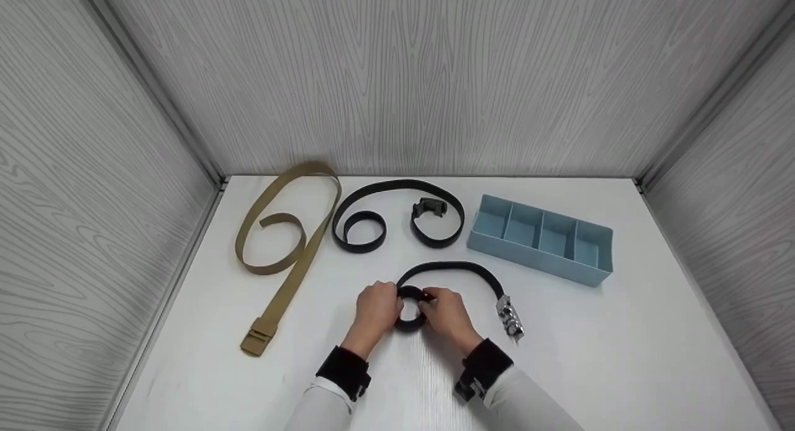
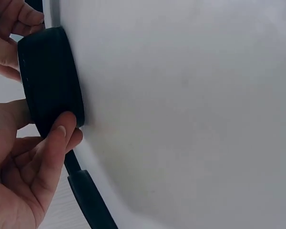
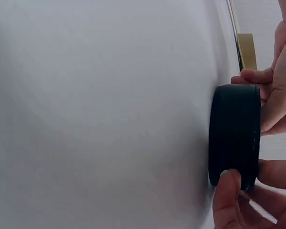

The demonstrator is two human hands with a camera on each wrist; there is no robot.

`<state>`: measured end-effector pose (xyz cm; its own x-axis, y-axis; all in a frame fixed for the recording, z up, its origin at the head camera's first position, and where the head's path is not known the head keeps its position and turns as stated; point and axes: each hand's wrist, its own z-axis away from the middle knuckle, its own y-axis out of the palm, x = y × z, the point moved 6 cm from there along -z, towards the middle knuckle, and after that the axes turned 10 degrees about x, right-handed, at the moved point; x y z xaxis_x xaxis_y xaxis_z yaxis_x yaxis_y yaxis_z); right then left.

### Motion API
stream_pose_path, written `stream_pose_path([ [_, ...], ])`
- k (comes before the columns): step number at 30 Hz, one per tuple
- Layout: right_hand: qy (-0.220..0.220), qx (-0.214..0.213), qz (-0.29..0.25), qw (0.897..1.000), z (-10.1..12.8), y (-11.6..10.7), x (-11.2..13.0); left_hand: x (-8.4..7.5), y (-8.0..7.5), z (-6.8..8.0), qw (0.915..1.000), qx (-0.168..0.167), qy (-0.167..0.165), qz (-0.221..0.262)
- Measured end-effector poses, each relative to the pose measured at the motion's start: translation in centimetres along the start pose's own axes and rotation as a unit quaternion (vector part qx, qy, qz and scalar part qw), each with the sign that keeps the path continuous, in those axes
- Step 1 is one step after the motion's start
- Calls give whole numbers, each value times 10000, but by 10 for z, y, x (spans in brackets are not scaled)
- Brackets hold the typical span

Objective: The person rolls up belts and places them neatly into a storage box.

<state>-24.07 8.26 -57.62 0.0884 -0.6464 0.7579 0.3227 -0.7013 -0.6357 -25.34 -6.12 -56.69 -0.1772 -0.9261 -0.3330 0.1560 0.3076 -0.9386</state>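
Both hands, left hand (image 1: pixel 376 308) and right hand (image 1: pixel 446 312), pinch the rolled end of a black leather belt (image 1: pixel 410 308) at the white table's (image 1: pixel 621 356) front centre, keeping the coil tight; its silver buckle (image 1: pixel 510 318) trails right.

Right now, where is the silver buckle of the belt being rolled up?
In the head view the silver buckle lies on the white table, just right of the right hand, in front of the blue divided tray.

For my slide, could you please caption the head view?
Both hands, left hand and right hand, grip a rolled black belt coil on the white table.
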Motion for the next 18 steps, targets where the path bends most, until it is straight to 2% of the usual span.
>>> stream_pose_path([
  [3,175,12,-104,9998,3,2,-2,0,-1,-1,9999,-67,-4,85],
  [8,232,39,92,9997,6,2,-1,3,1,-2,9996,95,117,246],
  [13,-32,50,336,9994,1,0,3,3,3,-3,9985,307,273,352],
  [18,-234,-6,516,9984,-2,0,7,2,2,-4,9989,303,319,170],
])
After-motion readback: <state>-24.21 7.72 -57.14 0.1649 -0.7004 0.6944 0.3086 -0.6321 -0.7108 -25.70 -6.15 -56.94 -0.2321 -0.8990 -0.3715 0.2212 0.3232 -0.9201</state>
